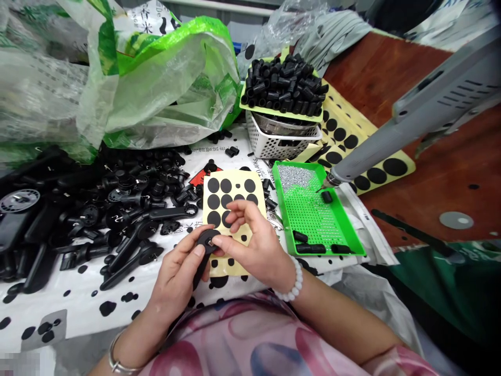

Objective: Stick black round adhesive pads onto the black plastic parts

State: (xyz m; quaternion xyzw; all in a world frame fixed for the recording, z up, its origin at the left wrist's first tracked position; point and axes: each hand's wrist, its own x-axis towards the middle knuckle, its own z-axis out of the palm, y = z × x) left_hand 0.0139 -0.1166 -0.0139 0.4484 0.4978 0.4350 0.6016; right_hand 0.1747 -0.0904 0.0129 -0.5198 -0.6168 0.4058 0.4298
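My left hand [176, 269] grips a black plastic handle part [205, 245], which has a round head with a small metal centre. The thumb of my right hand [254, 235] presses against that round head, and its fingers curve over a yellow backing sheet [235, 266]. Black adhesive dots [213, 185] sit on the sheet, with several gaps where dots are absent. Whether my right hand pinches anything small is hidden. A bead bracelet [291, 280] circles my right wrist.
A heap of black plastic handle parts [117, 209] lies to the left on a dotted white sheet [78, 308]. To the right are a green perforated tray [309, 211] with silver beads and black tubes, and a grey handheld tool [407, 115]. A white basket [277, 138] holds more black tubes.
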